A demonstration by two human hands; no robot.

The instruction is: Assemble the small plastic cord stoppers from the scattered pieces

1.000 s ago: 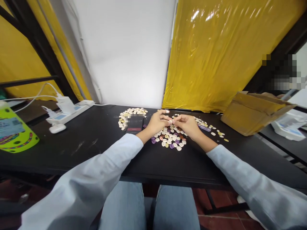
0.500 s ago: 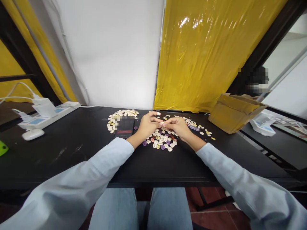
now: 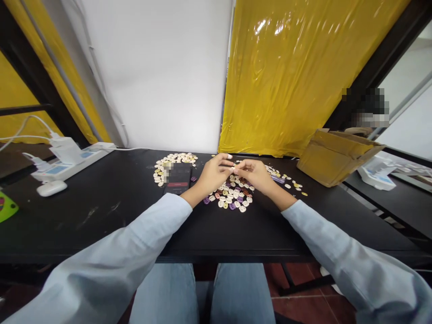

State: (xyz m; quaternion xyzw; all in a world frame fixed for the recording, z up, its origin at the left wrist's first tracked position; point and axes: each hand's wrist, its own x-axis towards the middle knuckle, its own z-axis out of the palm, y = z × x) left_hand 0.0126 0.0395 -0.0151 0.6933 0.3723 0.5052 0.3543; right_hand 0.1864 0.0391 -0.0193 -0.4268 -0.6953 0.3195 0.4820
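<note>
Two bare hands meet at mid-counter, fingertips nearly together. Left hand (image 3: 212,175) and right hand (image 3: 254,175) both pinch a small pale piece (image 3: 232,168) between thumb and fingers; its outline is mostly covered. The piece sits at the fingertips, above the far part of a loose heap of buttons (image 3: 232,198). Buttons: flat, rounded ovals with holes, smooth-looking, mostly cream, some purple, yellow, reddish brown. Heap spreads below and between the hands, toward the near side. Left of left hand: dark slab-shaped phone (image 3: 178,179), more pale buttons (image 3: 178,157) around its far and left sides. Right of right hand: slim purple stick (image 3: 277,179), scattered small buttons. Counter (image 3: 111,229) matte black, scuffed. Far right: creased brown cardboard box (image 3: 332,157).
</note>
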